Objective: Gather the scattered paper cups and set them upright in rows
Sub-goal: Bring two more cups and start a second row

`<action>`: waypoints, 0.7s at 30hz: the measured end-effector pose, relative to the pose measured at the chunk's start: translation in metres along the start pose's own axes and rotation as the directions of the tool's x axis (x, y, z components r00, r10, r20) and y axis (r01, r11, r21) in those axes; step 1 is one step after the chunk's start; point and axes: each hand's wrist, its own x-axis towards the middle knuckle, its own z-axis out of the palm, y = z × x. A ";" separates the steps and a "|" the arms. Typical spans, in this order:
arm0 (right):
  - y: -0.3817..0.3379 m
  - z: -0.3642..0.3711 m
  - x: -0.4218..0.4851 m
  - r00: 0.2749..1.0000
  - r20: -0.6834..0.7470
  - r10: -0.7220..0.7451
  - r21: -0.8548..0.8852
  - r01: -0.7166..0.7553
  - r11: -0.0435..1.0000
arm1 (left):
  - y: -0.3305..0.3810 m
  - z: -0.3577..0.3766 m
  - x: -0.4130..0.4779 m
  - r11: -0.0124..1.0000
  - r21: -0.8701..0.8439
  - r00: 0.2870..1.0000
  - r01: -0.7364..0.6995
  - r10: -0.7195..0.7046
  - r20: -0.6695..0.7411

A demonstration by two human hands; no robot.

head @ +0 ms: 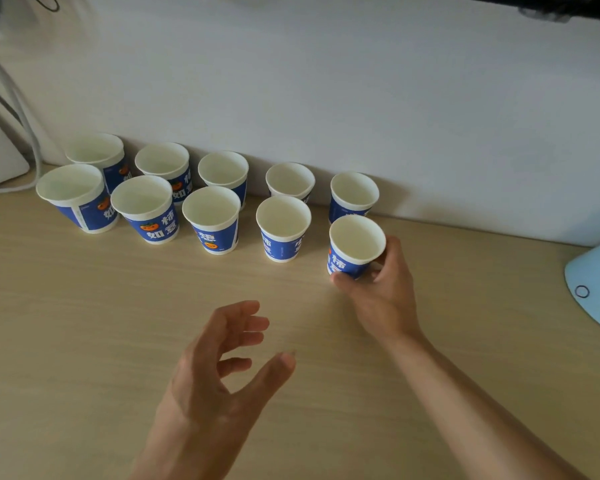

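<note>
Ten blue-and-white paper cups [211, 209] are being kept upright in two rows of five on the wooden table [84, 323], with the back row close to the white wall [326, 98]. The end cup [356, 242], at the right end of the front row, is being gripped by the right hand [381, 292], thumb on the near side and fingers curled round the far side. Its base is being covered by the thumb, so contact with the table cannot be told. The left hand [222, 358] is being held above the table, fingers loosely spread, with nothing in it.

White characters are being shown on the blue bands. 柿 and 如意, beside an orange fruit with a face, can be read on the second front cup [153, 226] from the left, and 柿 is being shown again on the end cup. Elsewhere the print is being cut off by neighbouring cups or turned away, and the small vertical lettering is too blurred to read. A pale blue object [596, 289] bearing a small black ring [582, 291] is being cropped by the right edge, grey cables [25, 126] by the left, and a dark shape [551, 8] by the top.
</note>
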 end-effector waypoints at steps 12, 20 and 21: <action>-0.004 0.008 0.011 0.998 -0.059 -0.008 -0.033 0.006 0.999 | -0.004 -0.004 0.004 1.000 -0.028 1.000 0.005 -0.005 -0.012; 0.002 -0.001 -0.006 0.998 -0.067 0.008 -0.090 -0.014 0.996 | -0.004 -0.007 -0.001 0.999 -0.032 1.000 -0.004 0.004 -0.009; 0.003 -0.005 -0.014 0.997 -0.074 0.008 -0.111 -0.016 0.994 | -0.004 -0.008 -0.004 0.999 -0.034 1.000 -0.003 0.002 -0.005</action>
